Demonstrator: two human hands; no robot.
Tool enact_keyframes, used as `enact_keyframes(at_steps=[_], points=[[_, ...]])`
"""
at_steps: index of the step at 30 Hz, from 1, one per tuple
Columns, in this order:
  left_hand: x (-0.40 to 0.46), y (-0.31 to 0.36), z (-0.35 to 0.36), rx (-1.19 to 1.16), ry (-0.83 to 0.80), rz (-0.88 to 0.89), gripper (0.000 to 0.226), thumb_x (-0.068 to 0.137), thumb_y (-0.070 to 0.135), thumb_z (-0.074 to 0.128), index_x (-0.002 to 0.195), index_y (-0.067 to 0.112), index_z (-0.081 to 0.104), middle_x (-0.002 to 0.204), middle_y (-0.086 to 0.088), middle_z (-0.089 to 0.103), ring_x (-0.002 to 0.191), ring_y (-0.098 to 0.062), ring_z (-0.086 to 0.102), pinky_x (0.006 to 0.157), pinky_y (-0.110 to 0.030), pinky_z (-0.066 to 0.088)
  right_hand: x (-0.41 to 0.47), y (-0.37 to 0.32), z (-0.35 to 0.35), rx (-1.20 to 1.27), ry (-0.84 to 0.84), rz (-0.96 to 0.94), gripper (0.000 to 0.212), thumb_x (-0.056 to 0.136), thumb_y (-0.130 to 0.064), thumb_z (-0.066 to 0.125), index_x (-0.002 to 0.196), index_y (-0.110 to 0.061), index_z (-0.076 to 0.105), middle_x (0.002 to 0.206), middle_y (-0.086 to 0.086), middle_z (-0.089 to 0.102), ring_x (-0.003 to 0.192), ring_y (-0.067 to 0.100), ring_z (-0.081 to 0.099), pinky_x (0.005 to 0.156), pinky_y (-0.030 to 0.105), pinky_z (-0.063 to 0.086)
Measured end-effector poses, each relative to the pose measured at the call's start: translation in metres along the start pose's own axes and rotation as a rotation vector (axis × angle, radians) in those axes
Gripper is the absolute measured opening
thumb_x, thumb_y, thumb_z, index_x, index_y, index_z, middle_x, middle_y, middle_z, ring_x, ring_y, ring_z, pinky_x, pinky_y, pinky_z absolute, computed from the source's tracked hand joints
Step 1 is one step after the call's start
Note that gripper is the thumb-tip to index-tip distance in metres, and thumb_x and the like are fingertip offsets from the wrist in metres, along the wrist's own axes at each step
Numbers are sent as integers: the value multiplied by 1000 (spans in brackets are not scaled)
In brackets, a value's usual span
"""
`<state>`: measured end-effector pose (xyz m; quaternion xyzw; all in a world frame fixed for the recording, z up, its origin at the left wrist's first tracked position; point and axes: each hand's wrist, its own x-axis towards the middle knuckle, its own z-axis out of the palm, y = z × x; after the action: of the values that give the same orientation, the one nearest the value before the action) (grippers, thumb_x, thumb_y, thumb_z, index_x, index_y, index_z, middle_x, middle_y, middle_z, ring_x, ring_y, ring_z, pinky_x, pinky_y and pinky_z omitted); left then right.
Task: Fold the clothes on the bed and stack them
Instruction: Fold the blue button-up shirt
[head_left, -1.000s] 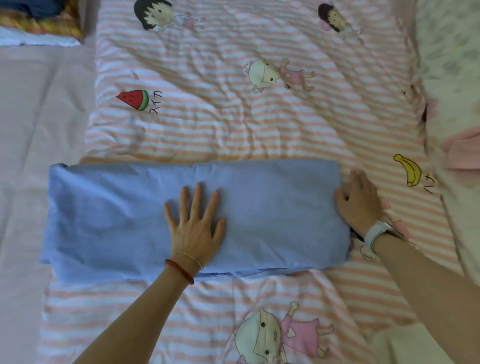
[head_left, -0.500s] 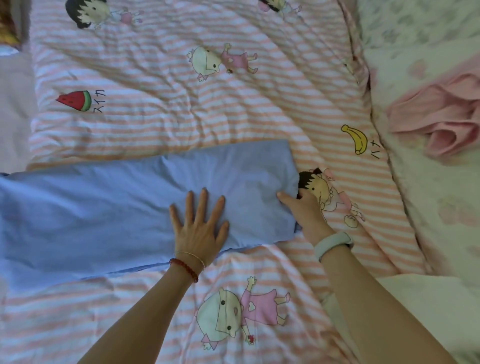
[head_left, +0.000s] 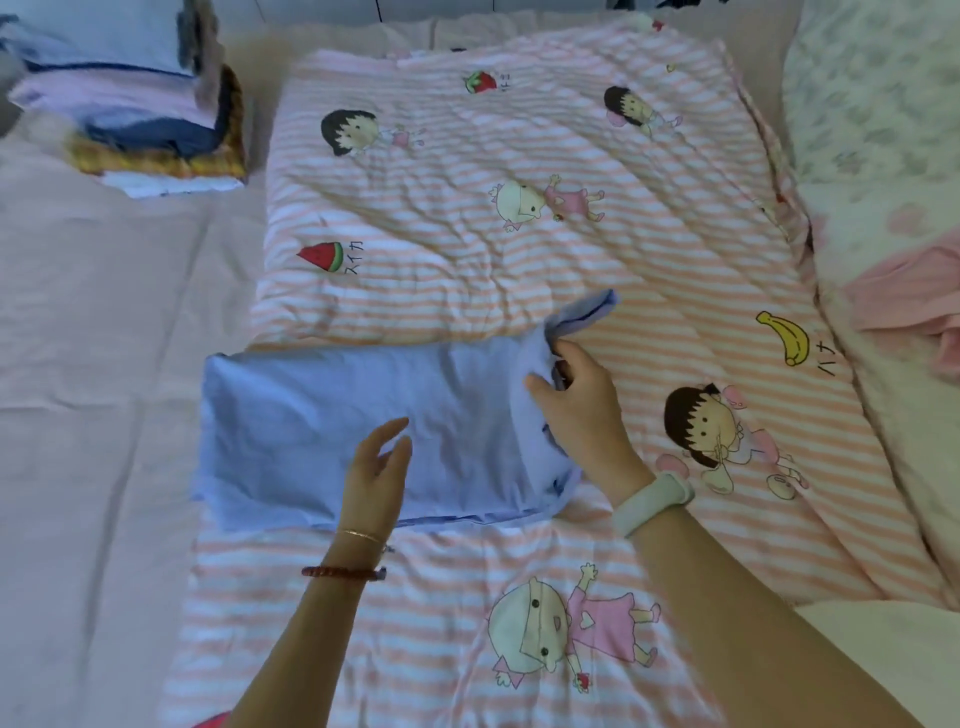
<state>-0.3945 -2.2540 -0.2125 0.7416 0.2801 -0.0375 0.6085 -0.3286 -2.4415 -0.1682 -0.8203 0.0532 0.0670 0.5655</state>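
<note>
A person folds a blue garment (head_left: 337, 431) on a bed, the right hand (head_left: 576, 410) pinching the cloth's right end between thumb and fingers and raising it off the striped cartoon quilt (head_left: 519, 234), apparently to carry that end leftward over the rest. One corner of the raised end stands up toward the far side. The left hand (head_left: 376, 467) hangs just above the middle of the garment with its grip released, fingers relaxed and holding nothing; by its placement it looks set to mark or steady the line where the fold will land, though contact with the cloth cannot be confirmed.

The garment lies near the middle of the bed, across the quilt's near-left part, its left end reaching onto the plain pink sheet (head_left: 104, 415). It is a pale, soft-looking blue, already narrowed into a long flat band of several layers, with layered edges showing along its near side and light creases across the top.

At far left a stack of folded clothes (head_left: 150, 130) sits on the sheet, likely where this piece will go. A loose pink garment (head_left: 904, 296) lies at the right edge, seemingly not yet folded.
</note>
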Motion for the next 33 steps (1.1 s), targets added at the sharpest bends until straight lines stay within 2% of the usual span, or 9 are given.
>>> enact_keyframes(at_steps=[4,8,10,13,15,17,20,26,33], points=[[12,11,-78,-536,-9,-274,19,96,20,44,99,16,62,103,-7,63,92,-22,63,79,-34,50,-6,-44,93,24,-100,-149,16,86,3,52,95,0,64,67,14,57,60,24,45,53,22,34],[39,-7,-142,-766,29,-408,32,97,42,37,104,19,58,102,-5,62,88,-24,60,76,-38,46,-11,-65,191,76,-375,-19,32,88,-5,57,120,-6,57,103,16,64,91,28,59,75,28,44],[50,-20,-158,-742,44,-493,36,94,49,38,99,19,58,96,-3,57,77,-21,52,69,-35,40,-15,-61,222,82,-498,90,46,89,-12,58,134,-10,45,122,11,57,110,22,57,90,26,45],[61,-35,-162,-656,23,-529,32,92,47,46,89,17,58,83,-1,59,73,-20,53,64,-32,43,-25,-42,229,-51,-371,43,33,93,-10,51,126,-4,53,124,12,59,114,23,56,83,10,41],[70,-39,-156,-493,24,-448,29,89,43,55,93,15,61,77,1,64,71,-18,60,60,-29,50,-30,-25,217,-273,-174,-81,27,93,-4,48,117,-1,60,116,15,64,109,32,57,91,27,44],[76,-42,-144,-133,27,-331,41,85,42,62,112,11,61,98,-5,67,93,-24,62,77,-34,52,-36,-10,204,-518,-101,-155,29,90,-2,50,116,-3,62,111,15,65,106,36,56,88,43,43],[76,-36,-125,275,153,-179,36,83,29,64,112,9,59,104,-9,66,98,-29,59,72,-25,40,-47,3,198,-687,-276,-156,34,89,-6,51,123,-8,58,120,11,60,114,31,50,93,41,39],[54,-36,-142,-128,331,76,19,81,14,67,100,17,64,82,10,64,67,7,53,64,-9,42,-61,-4,201,-642,-75,-416,30,84,-10,48,107,-6,67,107,12,64,100,33,59,86,50,46],[60,-63,-176,134,386,-218,56,87,33,57,137,17,38,119,-4,58,104,-24,55,78,-30,38,-49,11,212,-952,-236,-261,43,94,-24,46,137,-21,45,149,12,32,138,34,24,106,63,13]])
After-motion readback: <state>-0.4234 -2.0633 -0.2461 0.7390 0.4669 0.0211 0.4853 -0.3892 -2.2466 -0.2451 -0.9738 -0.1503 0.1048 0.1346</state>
